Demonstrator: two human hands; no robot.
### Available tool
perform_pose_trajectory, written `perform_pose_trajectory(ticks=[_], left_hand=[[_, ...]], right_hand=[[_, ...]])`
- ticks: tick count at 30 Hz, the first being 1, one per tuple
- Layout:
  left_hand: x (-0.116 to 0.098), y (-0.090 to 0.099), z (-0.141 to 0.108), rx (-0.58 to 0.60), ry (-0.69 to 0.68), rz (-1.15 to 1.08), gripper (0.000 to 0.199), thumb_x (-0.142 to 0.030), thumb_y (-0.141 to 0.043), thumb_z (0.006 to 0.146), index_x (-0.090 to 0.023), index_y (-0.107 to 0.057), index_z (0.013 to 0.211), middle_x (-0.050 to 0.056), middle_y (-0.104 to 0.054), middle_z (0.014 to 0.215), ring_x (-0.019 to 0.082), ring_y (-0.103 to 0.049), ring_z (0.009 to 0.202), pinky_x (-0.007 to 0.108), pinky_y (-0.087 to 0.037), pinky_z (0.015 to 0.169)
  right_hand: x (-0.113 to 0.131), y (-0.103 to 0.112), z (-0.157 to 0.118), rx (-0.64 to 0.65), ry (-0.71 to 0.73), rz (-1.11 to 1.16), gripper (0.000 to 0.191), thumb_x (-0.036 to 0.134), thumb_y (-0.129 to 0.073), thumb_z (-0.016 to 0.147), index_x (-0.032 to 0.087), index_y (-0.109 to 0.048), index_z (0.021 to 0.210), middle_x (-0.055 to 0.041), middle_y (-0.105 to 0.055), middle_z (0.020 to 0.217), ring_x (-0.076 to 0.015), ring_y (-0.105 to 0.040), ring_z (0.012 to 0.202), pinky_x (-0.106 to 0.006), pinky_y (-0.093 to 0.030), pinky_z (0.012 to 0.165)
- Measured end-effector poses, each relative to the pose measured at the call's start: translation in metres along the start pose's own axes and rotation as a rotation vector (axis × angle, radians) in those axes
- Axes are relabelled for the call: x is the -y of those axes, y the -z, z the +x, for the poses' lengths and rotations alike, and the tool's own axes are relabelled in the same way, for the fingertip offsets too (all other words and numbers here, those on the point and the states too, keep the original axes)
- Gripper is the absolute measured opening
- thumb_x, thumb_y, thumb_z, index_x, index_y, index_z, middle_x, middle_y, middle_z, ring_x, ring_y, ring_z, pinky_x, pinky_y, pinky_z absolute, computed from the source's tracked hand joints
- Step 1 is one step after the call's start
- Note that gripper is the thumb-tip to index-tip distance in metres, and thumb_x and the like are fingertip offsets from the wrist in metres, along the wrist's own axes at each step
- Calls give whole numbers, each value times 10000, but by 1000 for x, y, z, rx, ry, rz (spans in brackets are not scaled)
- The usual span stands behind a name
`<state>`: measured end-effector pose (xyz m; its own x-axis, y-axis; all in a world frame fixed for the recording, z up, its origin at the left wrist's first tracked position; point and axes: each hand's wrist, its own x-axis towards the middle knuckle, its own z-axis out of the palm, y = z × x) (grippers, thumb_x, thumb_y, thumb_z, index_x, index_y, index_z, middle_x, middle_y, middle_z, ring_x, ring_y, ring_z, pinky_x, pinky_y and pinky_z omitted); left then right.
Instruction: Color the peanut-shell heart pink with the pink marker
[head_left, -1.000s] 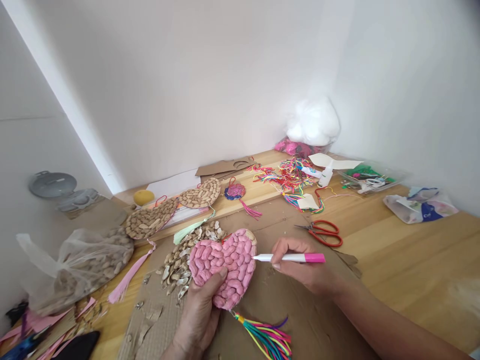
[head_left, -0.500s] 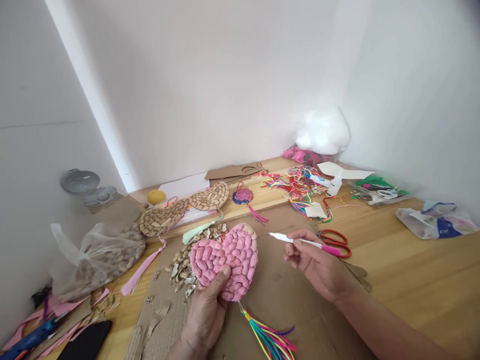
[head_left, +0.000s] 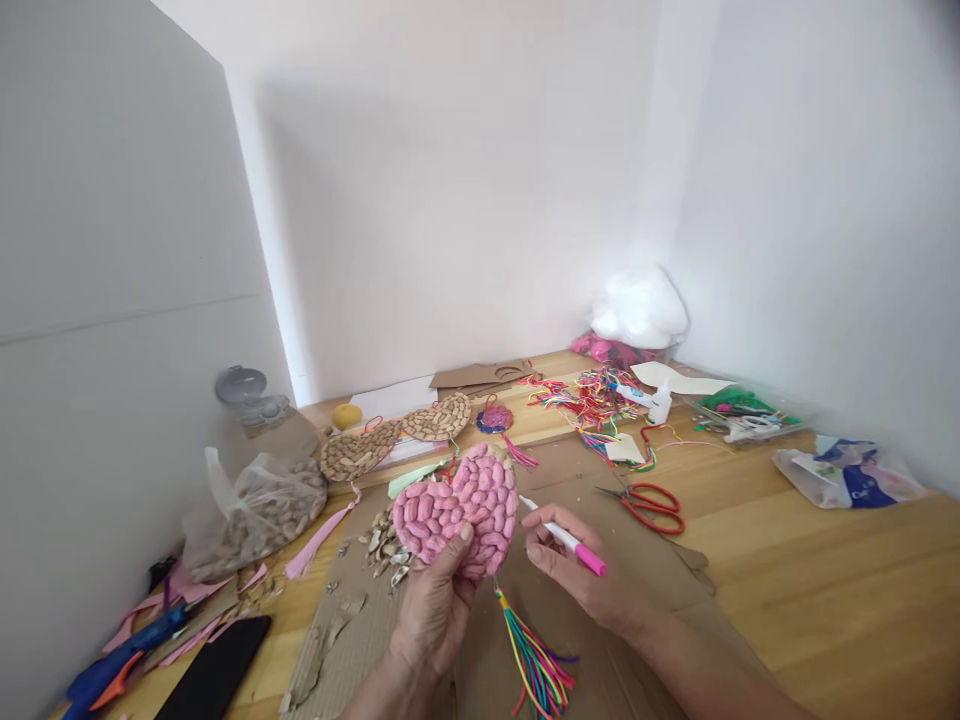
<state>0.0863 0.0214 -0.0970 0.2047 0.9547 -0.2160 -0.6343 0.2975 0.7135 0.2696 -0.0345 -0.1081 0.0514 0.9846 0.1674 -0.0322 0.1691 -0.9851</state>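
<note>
My left hand point(head_left: 439, 605) grips a pink heart covered in peanut shells point(head_left: 459, 510), thumb on its front near the lower point. A small bare tan patch shows at the heart's upper right edge. From the lower point hangs a multicoloured tassel point(head_left: 534, 655). My right hand point(head_left: 574, 570) holds a white marker with a pink end point(head_left: 570, 545), its tip close to the heart's right edge. Whether tip and heart touch, I cannot tell. Under both hands lies a cardboard sheet point(head_left: 600, 610), with loose shells point(head_left: 386, 545) left of the heart.
Red-handled scissors point(head_left: 651, 503) lie right of my right hand. Behind are two tan shell pieces point(head_left: 360, 450), a small round ornament point(head_left: 494, 419) and tangled threads point(head_left: 600, 395). A bag of peanuts point(head_left: 259, 510), a glue gun point(head_left: 124, 660) and a black phone-like slab point(head_left: 217, 670) lie left.
The marker has moved left and down to the heart's right edge and now slants more steeply. The scissors show more fully. The whole view has shifted, with the background lower and further right on the left side.
</note>
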Motion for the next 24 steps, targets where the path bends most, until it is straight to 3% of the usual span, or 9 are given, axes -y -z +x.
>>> perform_pose_trajectory(ticks=[7,9,12,14,17,20,24], left_hand=[[24,-19,-28,-1,22,-76,465,-54,-714,837,-143,-613,1282,149,-745,1161,215,-752,924,348,-636,838],[29,-20,-32,20,7,-72,497,-71,-759,803,-160,-626,1274,135,-745,1167,210,-743,948,326,-618,842],[30,-17,-40,99,-52,-5,518,-202,-848,749,-190,-666,1233,114,-746,1171,234,-725,999,342,-587,874],[30,-10,-47,136,-74,72,522,-287,-888,703,-202,-697,1181,109,-748,1156,250,-716,1011,350,-568,873],[36,10,-57,124,-112,200,529,-298,-918,651,-219,-711,1132,95,-745,1107,243,-688,1051,305,-545,838],[49,34,-64,71,-180,362,615,-302,-957,562,-201,-722,1122,56,-732,895,175,-669,790,286,-545,767],[60,50,-69,49,-274,488,554,-434,-927,575,-169,-752,1030,37,-686,796,154,-618,669,263,-528,642]], right_hand=[[0,-10,-5,96,42,163,308,451,-737,840,209,-685,1025,-40,-695,989,-219,-607,955,-352,-468,879],[-4,-12,-5,87,35,182,303,463,-733,837,209,-679,992,-29,-693,953,-203,-610,914,-338,-476,851],[-10,-11,-4,51,13,194,301,482,-732,829,199,-656,899,2,-647,781,-149,-561,712,-277,-446,660],[-13,-8,-2,24,5,193,323,503,-721,833,192,-639,856,15,-609,708,-127,-508,628,-248,-381,565],[-14,-3,1,-2,11,187,344,512,-735,816,183,-637,847,13,-607,708,-121,-494,618,-238,-348,543],[-14,0,4,-32,21,185,379,543,-744,790,184,-634,845,18,-592,695,-114,-471,593,-236,-324,527],[-15,1,7,-64,22,174,428,595,-741,767,189,-628,845,31,-551,661,-108,-440,570,-234,-298,514]])
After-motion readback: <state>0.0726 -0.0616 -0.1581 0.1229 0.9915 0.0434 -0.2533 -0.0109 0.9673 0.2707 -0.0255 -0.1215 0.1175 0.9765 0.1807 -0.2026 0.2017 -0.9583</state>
